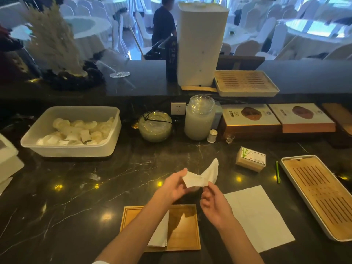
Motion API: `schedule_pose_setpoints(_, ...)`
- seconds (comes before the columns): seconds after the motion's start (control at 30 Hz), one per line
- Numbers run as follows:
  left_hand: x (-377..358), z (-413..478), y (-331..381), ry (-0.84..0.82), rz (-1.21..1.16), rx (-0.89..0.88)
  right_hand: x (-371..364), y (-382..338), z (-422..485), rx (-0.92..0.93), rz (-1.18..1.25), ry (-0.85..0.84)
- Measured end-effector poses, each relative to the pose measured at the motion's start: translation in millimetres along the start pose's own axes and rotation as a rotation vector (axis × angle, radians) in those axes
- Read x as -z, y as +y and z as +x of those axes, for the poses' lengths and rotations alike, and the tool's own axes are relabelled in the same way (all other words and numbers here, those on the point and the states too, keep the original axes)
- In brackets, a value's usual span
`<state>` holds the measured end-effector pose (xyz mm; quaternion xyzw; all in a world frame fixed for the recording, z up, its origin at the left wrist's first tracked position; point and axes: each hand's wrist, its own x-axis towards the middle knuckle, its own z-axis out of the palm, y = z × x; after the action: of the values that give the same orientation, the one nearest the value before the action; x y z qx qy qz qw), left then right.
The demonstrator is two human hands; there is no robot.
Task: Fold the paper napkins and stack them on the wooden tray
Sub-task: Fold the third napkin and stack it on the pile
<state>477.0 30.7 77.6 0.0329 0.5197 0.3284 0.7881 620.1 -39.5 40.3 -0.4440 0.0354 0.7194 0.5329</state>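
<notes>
Napkin (202, 178) is held in the air, half-folded and rumpled, over the bench (95, 187) just beyond the wooden tray (183, 238). Progress looks early: one folded napkin (159, 237) lies on the tray, partly hidden under the left forearm, one is in hand, and a flat sheet (257, 216) on the bench right of the tray is not yet folded. Left grip (172, 187) pinches the napkin's left edge and right grip (215, 204) pinches its lower right corner, so the paper spans between them, top flap sticking up free.
</notes>
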Motion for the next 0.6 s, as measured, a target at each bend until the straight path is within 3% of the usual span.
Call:
schedule_pose_setpoints(0.1, -4.9, -4.4, 7.2, -0.048, 0.149, -0.184, 10.8, 5.6, -11.2, 0.028, -0.192, -0.009)
schedule_pose_setpoints(0.23, -6.6, -25.4, 21.2, -0.112, 0.516, -0.422, 25.8, 10.4, -18.1, 0.068, -0.656, 0.153)
schedule_pose_setpoints(0.37, 0.0, -53.7, 35.8, -0.237, 0.699, -0.53, 29.4, 0.7, -8.2, 0.226, -0.658, 0.252)
schedule_pose_setpoints(0.47, 12.5, -71.4, 49.3, -0.277, 0.755, -0.595, 20.2, -15.1, 1.1, 0.191, -0.578, 0.158)
schedule_pose_setpoints(0.6, 38.2, -81.0, 58.3, -0.23, 0.708, -0.633, 0.0, -20.2, 7.9, -0.014, -0.558, -0.165)
